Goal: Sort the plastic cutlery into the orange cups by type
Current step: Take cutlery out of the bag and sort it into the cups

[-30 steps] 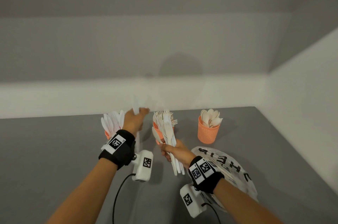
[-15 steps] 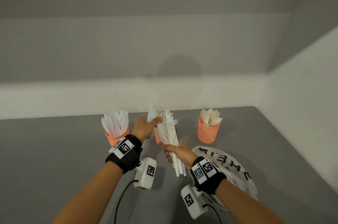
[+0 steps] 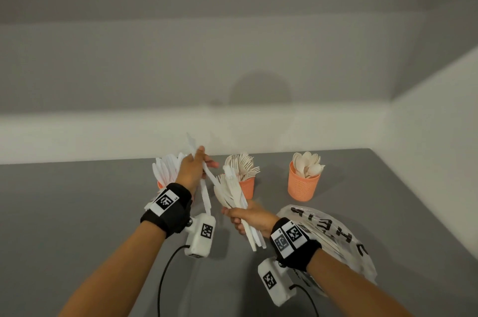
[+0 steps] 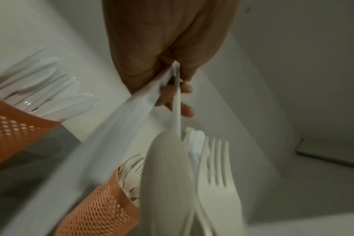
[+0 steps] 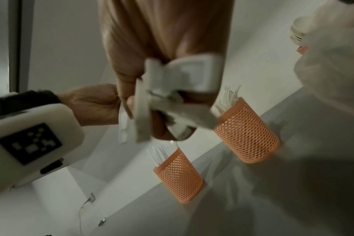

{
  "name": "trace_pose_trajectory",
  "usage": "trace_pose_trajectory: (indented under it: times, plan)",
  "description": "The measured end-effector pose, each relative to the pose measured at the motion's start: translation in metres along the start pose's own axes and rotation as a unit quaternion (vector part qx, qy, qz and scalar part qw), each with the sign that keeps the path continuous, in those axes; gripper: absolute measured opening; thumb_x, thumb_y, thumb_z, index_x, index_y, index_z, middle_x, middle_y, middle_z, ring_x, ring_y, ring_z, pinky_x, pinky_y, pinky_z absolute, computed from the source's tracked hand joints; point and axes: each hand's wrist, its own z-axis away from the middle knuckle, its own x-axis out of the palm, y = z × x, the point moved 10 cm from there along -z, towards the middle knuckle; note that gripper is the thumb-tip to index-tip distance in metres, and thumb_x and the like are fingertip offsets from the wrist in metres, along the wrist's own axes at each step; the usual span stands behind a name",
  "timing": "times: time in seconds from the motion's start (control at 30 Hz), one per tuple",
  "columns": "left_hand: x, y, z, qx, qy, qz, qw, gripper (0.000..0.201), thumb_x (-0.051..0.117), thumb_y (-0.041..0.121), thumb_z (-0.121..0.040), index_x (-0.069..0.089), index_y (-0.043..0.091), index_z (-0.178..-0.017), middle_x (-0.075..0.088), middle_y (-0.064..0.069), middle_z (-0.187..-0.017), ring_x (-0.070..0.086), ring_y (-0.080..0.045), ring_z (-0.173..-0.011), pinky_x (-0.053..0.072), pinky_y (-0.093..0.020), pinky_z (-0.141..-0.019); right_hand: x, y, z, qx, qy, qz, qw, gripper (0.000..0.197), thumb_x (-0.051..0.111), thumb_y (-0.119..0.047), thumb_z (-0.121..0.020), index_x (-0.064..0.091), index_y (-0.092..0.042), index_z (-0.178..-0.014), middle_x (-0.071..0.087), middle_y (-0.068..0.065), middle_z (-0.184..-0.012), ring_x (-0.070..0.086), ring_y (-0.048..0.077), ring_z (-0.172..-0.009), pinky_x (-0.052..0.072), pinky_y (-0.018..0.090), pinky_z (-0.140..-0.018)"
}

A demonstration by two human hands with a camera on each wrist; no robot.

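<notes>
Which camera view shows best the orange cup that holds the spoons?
The head view: the spoon cup stands whole and unblocked on the table. The right wrist view catches only a blurred sliver of it at the right edge. The left wrist view does not show it.

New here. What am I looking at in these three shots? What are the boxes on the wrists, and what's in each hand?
No robot: a person sorts plastic cutlery with bare hands. The wide shot comes from a camera on the head; the white boxes strapped under the wrists are cameras too, and the other two shots look along each hand at its fingers.

On the grey table stand three orange mesh cups: the left cup holds knives, the middle cup forks, the right cup spoons. A plastic bag with black lettering lies near the right forearm.

The left hand pinches white knives, it looks like two, beside the left cup. The right hand grips a mixed bundle of unsorted cutlery by the handles; a fork and a spoon show in it.
</notes>
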Motion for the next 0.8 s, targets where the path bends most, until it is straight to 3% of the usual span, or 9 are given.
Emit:
trace_pose_trajectory:
  times: [0.07,0.13,0.2,0.27,0.33,0.57,0.63,0.7,0.8]
  plan:
    - [-0.028,0.001,-0.011,-0.008,0.066,0.088,0.994,0.039,0.032,0.032,-0.101,0.045,0.014,-0.070,0.058,0.004,-0.039,0.058,-0.011,-0.047,0.046,-0.028,-0.060,0.000,0.004,-0.001,0.014,0.002,0.009,1.000,0.012,0.057,-0.013,-0.091,0.054,-0.016,-0.080,0.040,-0.009,-0.043,0.037,0.004,-0.035,0.036,0.015,-0.040]
    - [-0.057,0.003,-0.019,-0.008,0.131,0.151,0.980,0.039,0.035,0.036,-0.100,0.042,0.014,-0.068,0.048,0.003,-0.037,0.051,-0.011,-0.035,0.048,-0.031,-0.053,-0.004,0.006,-0.002,0.021,0.012,-0.007,1.000,0.014,0.056,-0.011,-0.091,0.050,-0.015,-0.079,0.039,-0.010,-0.041,0.036,0.004,-0.034,0.035,0.015,-0.038]
    - [-0.088,0.013,-0.025,0.020,0.193,0.105,0.975,0.040,0.040,0.038,-0.098,0.041,0.014,-0.066,0.040,-0.001,-0.047,0.044,-0.009,-0.032,0.047,-0.027,-0.049,-0.009,0.005,-0.002,0.027,0.030,-0.032,0.999,0.019,0.055,-0.011,-0.092,0.046,-0.015,-0.075,0.039,-0.009,-0.040,0.036,0.004,-0.033,0.034,0.015,-0.037]
    - [-0.111,0.028,-0.030,0.062,0.240,0.014,0.969,0.043,0.046,0.042,-0.094,0.041,0.014,-0.062,0.040,-0.003,-0.054,0.047,-0.013,-0.041,0.043,-0.026,-0.052,-0.016,0.002,-0.003,0.024,0.050,-0.036,0.998,0.020,0.056,-0.013,-0.091,0.046,-0.014,-0.074,0.042,-0.008,-0.041,0.037,0.005,-0.033,0.035,0.016,-0.038]
    - [-0.124,0.037,-0.038,0.096,0.263,-0.001,0.960,0.047,0.049,0.044,-0.092,0.039,0.014,-0.058,0.038,-0.005,-0.054,0.047,-0.017,-0.047,0.041,-0.027,-0.053,-0.019,0.000,-0.005,0.022,0.063,-0.032,0.997,0.014,0.057,-0.017,-0.091,0.050,-0.014,-0.079,0.044,-0.007,-0.044,0.039,0.005,-0.035,0.037,0.017,-0.040]
    - [-0.114,0.012,-0.078,0.101,0.235,-0.056,0.965,0.050,0.043,0.045,-0.095,0.043,0.011,-0.058,0.043,-0.009,-0.056,0.050,-0.018,-0.053,0.041,-0.026,-0.056,-0.034,0.002,-0.014,0.021,0.096,-0.050,0.994,0.013,0.056,-0.019,-0.091,0.051,-0.015,-0.079,0.043,-0.005,-0.050,0.039,0.005,-0.038,0.038,0.019,-0.043]
    - [-0.105,-0.009,-0.086,0.092,0.201,-0.097,0.970,0.039,0.046,0.037,-0.096,0.051,0.007,-0.072,0.052,-0.012,-0.067,0.053,-0.020,-0.056,0.046,-0.026,-0.058,-0.036,0.001,-0.014,0.020,0.099,-0.044,0.994,0.017,0.055,-0.018,-0.091,0.050,-0.015,-0.075,0.043,-0.006,-0.048,0.038,0.005,-0.037,0.038,0.018,-0.042]
    - [-0.098,-0.027,-0.090,0.101,0.176,-0.165,0.965,0.023,0.049,0.027,-0.095,0.053,0.005,-0.089,0.059,-0.014,-0.076,0.060,-0.024,-0.062,0.053,-0.035,-0.070,-0.037,0.001,-0.014,0.021,0.101,-0.039,0.994,0.018,0.054,-0.018,-0.092,0.050,-0.015,-0.075,0.042,-0.006,-0.047,0.038,0.005,-0.037,0.038,0.018,-0.041]
    - [-0.088,-0.041,-0.094,0.124,0.145,-0.292,0.937,0.018,0.045,0.012,-0.094,0.056,0.003,-0.104,0.066,-0.020,-0.087,0.062,-0.034,-0.084,0.046,-0.039,-0.084,-0.037,0.001,-0.017,0.022,0.106,-0.046,0.993,0.017,0.055,-0.018,-0.092,0.050,-0.014,-0.076,0.043,-0.007,-0.045,0.039,0.005,-0.036,0.038,0.018,-0.041]
